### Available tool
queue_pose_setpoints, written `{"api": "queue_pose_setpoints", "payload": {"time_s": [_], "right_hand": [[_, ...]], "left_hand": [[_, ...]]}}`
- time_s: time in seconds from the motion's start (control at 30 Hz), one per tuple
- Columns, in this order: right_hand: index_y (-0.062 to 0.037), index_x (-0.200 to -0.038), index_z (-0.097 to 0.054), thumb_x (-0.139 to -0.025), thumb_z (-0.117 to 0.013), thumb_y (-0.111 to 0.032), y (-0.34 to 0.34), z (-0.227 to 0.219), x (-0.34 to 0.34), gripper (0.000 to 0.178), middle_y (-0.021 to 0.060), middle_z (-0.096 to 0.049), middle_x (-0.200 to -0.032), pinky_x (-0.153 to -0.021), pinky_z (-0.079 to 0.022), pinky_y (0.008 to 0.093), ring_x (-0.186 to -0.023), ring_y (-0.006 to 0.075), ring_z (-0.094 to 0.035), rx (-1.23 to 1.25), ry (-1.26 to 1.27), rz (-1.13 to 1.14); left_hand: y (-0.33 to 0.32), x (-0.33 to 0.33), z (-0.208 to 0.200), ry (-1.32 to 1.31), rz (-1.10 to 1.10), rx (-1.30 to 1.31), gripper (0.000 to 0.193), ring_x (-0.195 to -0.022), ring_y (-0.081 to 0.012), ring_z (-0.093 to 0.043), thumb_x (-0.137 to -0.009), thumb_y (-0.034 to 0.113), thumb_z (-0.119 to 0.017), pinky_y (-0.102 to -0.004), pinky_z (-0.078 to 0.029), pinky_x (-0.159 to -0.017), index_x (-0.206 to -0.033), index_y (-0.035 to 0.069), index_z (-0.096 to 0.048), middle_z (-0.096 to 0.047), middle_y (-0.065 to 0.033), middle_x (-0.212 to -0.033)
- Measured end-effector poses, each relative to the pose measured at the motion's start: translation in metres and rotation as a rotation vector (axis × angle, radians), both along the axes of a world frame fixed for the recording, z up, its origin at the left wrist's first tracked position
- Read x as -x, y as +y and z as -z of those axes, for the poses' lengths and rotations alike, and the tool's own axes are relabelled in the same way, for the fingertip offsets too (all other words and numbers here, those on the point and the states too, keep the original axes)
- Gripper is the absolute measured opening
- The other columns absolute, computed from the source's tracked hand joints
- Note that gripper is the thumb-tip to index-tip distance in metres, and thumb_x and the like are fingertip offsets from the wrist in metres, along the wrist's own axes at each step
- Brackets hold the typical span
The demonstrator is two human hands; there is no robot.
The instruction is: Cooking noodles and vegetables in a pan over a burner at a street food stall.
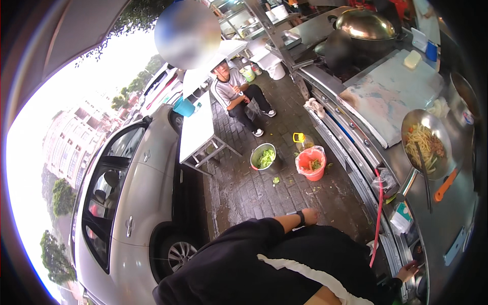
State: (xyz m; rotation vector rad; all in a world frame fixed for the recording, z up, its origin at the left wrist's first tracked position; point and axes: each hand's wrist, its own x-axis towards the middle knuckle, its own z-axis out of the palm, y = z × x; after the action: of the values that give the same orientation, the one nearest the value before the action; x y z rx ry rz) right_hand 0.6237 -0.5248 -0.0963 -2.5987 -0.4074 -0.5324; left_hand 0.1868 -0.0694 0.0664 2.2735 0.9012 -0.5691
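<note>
Left hand (310, 217): lowered in front of the body, dark watch (301, 218) at the wrist; I can't tell its grip.
Right hand (406, 272): low, by the steel tabletop's (442, 218) near edge; whether its grip is apart or clamped, I can't tell from here.
Wok (446, 133): on the tabletop, beyond the right hand, with noodles (420, 138) inside and chopsticks (426, 180) across its rim.
Near the wok: orange-handled utensil (446, 186), smartphone (455, 246).
Paving (244, 203): pot (253, 161) of greens (266, 158) near a red bucket (311, 174).
</note>
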Motion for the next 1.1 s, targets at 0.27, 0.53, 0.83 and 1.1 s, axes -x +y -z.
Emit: {"api": "queue_pose_setpoints", "payload": {"time_s": [0.27,0.53,0.83,1.1], "right_hand": [[-0.0023,-0.136,-0.034,-0.090,-0.053,-0.017,0.013,0.014,0.033,0.052,0.0256,-0.057,-0.114,-0.080,-0.050,0.0405,-0.102,0.0344,-0.059,-0.005,0.681,0.274],[-0.0162,-0.134,-0.045,-0.083,-0.055,-0.041,0.026,-0.001,0.029,0.057,0.0058,-0.048,-0.115,-0.072,-0.047,0.0383,-0.090,0.0224,-0.049,-1.002,1.185,0.698],[-0.0136,-0.115,-0.058,-0.073,-0.058,-0.049,-0.050,0.032,0.069,0.055,0.0031,-0.057,-0.113,-0.080,-0.042,0.0442,-0.101,0.0248,-0.051,-0.931,1.024,0.510],[0.0011,-0.101,-0.060,-0.081,-0.052,-0.019,-0.025,-0.123,0.102,0.029,0.0206,-0.059,-0.104,-0.084,-0.047,0.0442,-0.099,0.0372,-0.057,-2.538,-0.807,3.484]], "left_hand": [[-0.019,0.060,-0.003,0.137,-0.246,0.088,0.040,-0.094,-0.0344,-0.062,-0.074,0.039,-0.055,-0.0421,-0.048,-0.083,-0.089,0.005,-0.069,-0.066,-0.0175,-0.095],[-0.012,0.041,0.029,0.275,-0.157,0.079,0.037,-0.097,-0.0357,-0.060,-0.078,0.036,-0.050,-0.0431,-0.046,-0.084,-0.099,0.010,-0.066,-0.065,-0.0172,-0.099],[-0.003,-0.018,0.034,0.164,0.052,0.096,0.035,-0.094,-0.0365,-0.060,-0.073,0.034,-0.054,-0.0442,-0.046,-0.079,-0.096,0.011,-0.065,-0.065,-0.0177,-0.096],[-0.007,-0.038,0.033,0.112,0.118,0.165,0.031,-0.092,-0.0325,-0.063,-0.079,0.031,-0.055,-0.0427,-0.049,-0.081,-0.096,0.009,-0.068,-0.066,-0.0157,-0.096]]}}
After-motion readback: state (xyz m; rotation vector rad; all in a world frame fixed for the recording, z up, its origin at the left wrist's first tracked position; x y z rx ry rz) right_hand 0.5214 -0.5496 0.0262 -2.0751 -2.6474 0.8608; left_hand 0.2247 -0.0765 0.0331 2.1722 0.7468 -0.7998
